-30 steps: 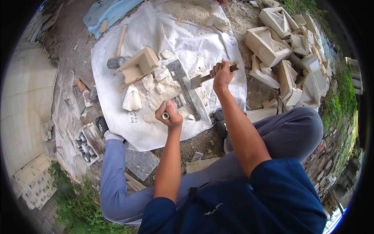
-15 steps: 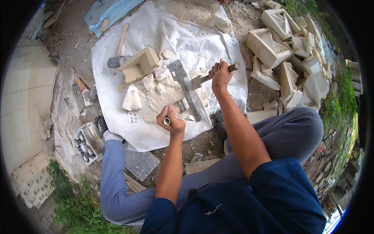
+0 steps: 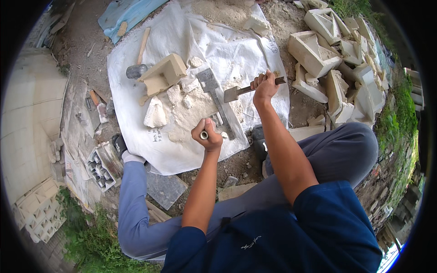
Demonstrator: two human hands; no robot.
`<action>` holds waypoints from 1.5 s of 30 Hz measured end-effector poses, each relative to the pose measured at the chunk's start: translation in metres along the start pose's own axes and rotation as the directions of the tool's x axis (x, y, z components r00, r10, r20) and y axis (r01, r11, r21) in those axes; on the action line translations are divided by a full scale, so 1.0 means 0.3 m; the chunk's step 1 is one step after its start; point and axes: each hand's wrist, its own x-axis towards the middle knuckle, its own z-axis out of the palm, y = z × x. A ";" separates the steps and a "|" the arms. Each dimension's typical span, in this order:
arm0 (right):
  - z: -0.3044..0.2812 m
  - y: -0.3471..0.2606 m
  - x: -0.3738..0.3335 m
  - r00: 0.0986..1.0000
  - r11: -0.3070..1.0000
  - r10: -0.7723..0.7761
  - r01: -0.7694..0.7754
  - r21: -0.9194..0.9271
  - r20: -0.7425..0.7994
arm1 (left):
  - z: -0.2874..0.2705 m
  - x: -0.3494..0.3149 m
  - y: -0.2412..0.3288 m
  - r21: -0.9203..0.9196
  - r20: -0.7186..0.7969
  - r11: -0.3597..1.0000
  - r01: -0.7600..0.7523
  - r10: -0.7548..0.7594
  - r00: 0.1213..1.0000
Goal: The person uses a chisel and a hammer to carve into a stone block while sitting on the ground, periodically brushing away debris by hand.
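Observation:
My left hand [image 3: 208, 134] is closed around a chisel-like tool whose round, hollow-looking metal end [image 3: 204, 135] points up; its lower part is hidden by the fist. Beneath that hand lie pale rubble and powder [image 3: 191, 117] on a white woven sheet [image 3: 175, 159]. Farther right, my right hand [image 3: 265, 88] grips the dark handle of a hammer-like tool [image 3: 231, 94], its flat squarish metal head pointing left, above the sheet. Between the hands lies a long grey bar [image 3: 221, 109] with a wide rectangular end.
A pale hollow block [image 3: 164, 75] and a wooden-handled mallet [image 3: 136, 71] lie at the sheet's far left. Broken pale moulded pieces [image 3: 316, 54] are heaped at right. A grey slab [image 3: 166, 189] lies near my left leg, and a blue sheet [image 3: 123, 18] is at the back.
My left hand has shifted right and slightly away from me with its tool. The right hand has moved a little to the right and nearer, still gripping its tool.

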 end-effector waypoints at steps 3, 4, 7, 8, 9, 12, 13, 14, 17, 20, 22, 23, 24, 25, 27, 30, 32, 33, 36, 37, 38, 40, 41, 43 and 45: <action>-0.006 0.018 -0.010 0.999 0.999 -0.038 0.038 -0.015 0.008 | 0.041 0.026 0.071 -0.341 -0.188 0.910 0.237 -0.313 0.931; -0.021 0.018 -0.005 0.998 0.999 -0.039 0.039 -0.016 0.039 | 0.042 0.046 0.149 -0.475 -0.189 0.825 0.306 -0.435 0.880; 0.016 0.016 -0.028 0.988 0.997 -0.080 0.082 -0.010 0.129 | -0.038 0.006 0.028 -0.238 -0.001 0.968 0.075 -0.077 0.997; 0.036 0.016 -0.047 0.993 0.999 -0.049 0.051 -0.015 0.110 | -0.045 -0.010 -0.039 -0.022 0.082 0.994 -0.109 0.111 0.990; 0.031 0.019 -0.036 0.991 0.998 -0.064 0.066 -0.008 0.115 | -0.026 -0.004 -0.063 -0.036 0.154 0.999 -0.025 0.031 0.988; 0.004 0.026 -0.022 0.998 0.998 -0.033 0.035 -0.046 0.045 | 0.019 -0.011 0.028 -0.311 -0.090 0.903 0.298 -0.340 0.936; 0.003 0.013 -0.009 0.999 0.998 -0.035 0.037 -0.052 0.035 | 0.009 0.001 0.074 -0.387 -0.054 0.896 0.219 -0.259 0.964; 0.019 0.011 -0.018 0.998 0.999 -0.039 0.041 -0.030 0.050 | -0.012 -0.001 0.071 -0.317 -0.027 0.938 0.140 -0.156 0.987; 0.008 0.009 -0.032 0.994 0.998 -0.064 0.064 -0.005 0.086 | 0.004 0.006 -0.041 0.051 0.002 0.951 -0.304 0.305 0.952; -0.008 0.015 -0.007 1.000 1.000 -0.022 0.022 -0.014 -0.013 | -0.036 -0.006 -0.068 -0.119 0.112 0.991 0.064 -0.051 0.992; -0.032 0.005 0.016 0.999 1.000 -0.030 0.030 -0.007 -0.027 | -0.032 0.000 -0.008 -0.317 0.014 0.942 0.114 -0.116 0.993; -0.032 0.009 -0.004 1.000 1.000 -0.008 0.008 0.012 -0.021 | -0.068 0.006 0.001 -0.341 0.019 0.938 0.052 -0.048 0.999; -0.008 0.008 -0.005 0.999 0.999 -0.027 0.026 0.025 0.022 | -0.080 0.018 -0.036 -0.287 0.057 0.953 -0.095 0.116 0.992; 0.000 0.005 -0.022 0.999 1.000 -0.017 0.017 0.027 0.029 | -0.079 0.018 -0.066 -0.067 0.055 0.971 -0.231 0.234 0.971; -0.014 -0.001 0.017 0.996 0.999 0.031 -0.030 0.017 -0.087 | -0.032 0.038 -0.088 0.127 0.073 0.925 -0.359 0.352 0.933; -0.046 0.018 0.011 0.998 1.000 -0.003 0.005 0.031 -0.059 | -0.046 0.034 -0.030 -0.242 0.058 0.958 0.155 -0.146 0.988; -0.008 0.017 -0.018 1.000 1.000 -0.002 0.002 0.015 -0.008 | -0.077 0.041 0.034 -0.221 0.010 0.974 0.040 -0.039 0.999; 0.017 0.020 -0.016 1.000 1.000 -0.028 0.028 0.012 -0.003 | -0.079 0.038 -0.013 -0.135 0.057 0.990 -0.035 0.043 0.997; -0.014 0.014 0.012 0.999 1.000 -0.021 0.021 0.003 -0.035 | -0.023 0.028 -0.049 -0.002 0.197 0.985 -0.171 0.168 0.966; -0.033 0.017 0.030 0.998 0.999 -0.027 0.027 -0.017 -0.048 | 0.007 0.053 -0.024 0.033 0.247 0.970 -0.242 0.227 0.942; -0.022 0.017 0.027 0.999 0.999 -0.028 0.027 -0.019 -0.039 | 0.008 0.037 -0.012 -0.120 -0.015 0.993 0.018 -0.020 1.000; -0.016 0.014 0.012 1.000 1.000 -0.030 0.029 -0.008 -0.005 | -0.002 0.026 0.000 -0.323 -0.228 0.918 0.230 -0.312 0.922; -0.013 0.017 0.005 0.999 0.999 -0.031 0.031 0.008 0.038 | -0.031 0.028 -0.007 -0.308 -0.120 0.930 0.202 -0.248 0.961; -0.019 -0.001 -0.007 0.999 1.000 -0.005 0.006 -0.009 0.038 | -0.068 0.011 -0.041 -0.165 0.074 0.983 0.084 -0.073 0.995; -0.017 -0.006 0.016 1.000 1.000 0.018 -0.018 -0.012 -0.003 | -0.065 -0.008 -0.116 -0.076 0.177 0.991 -0.114 0.126 0.976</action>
